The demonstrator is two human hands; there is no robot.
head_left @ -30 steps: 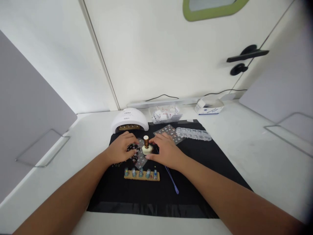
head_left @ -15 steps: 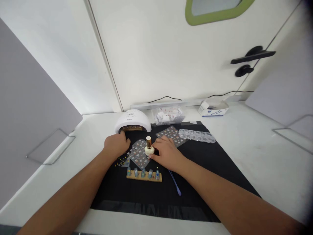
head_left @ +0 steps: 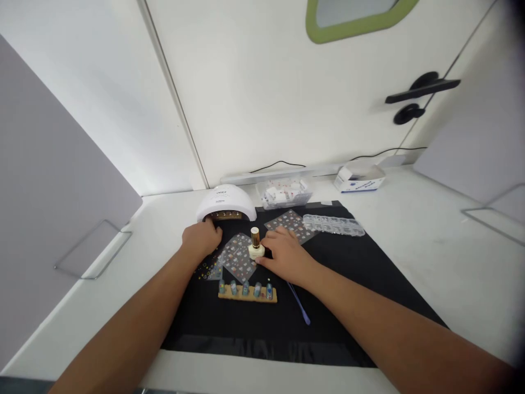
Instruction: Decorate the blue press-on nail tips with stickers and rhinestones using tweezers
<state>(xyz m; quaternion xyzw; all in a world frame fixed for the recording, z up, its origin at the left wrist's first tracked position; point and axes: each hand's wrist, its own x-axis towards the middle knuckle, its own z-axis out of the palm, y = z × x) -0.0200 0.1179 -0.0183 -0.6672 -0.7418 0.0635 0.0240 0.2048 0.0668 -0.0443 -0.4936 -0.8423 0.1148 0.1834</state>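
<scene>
My left hand [head_left: 200, 239] lies at the front left of a white nail lamp [head_left: 227, 200], a finger reaching to its lower opening and the thumb apart; its other fingers are mostly hidden. My right hand [head_left: 285, 251] rests beside an upright nail polish bottle [head_left: 256, 251] with a gold cap. Its thumb and fingers are spread, the thumb tip at the bottle's base; firm contact is unclear. Under and around the bottle lies a clear sticker sheet [head_left: 238, 262]. Nearer me, a tan strip [head_left: 248, 297] bears several decorated blue nail tips [head_left: 245, 288].
A purple-handled tool [head_left: 301, 306] lies under my right wrist. Behind that hand are a second sticker sheet [head_left: 289, 220] and a clear compartment case [head_left: 334, 225]. A plastic box [head_left: 284, 197] and an open carton [head_left: 361, 183] stand at the back. Black mat [head_left: 229, 328] covers the table.
The whole view has shifted slightly, so the things on the table appear a little farther right. Both hands keep their places by the lamp and the bottle.
</scene>
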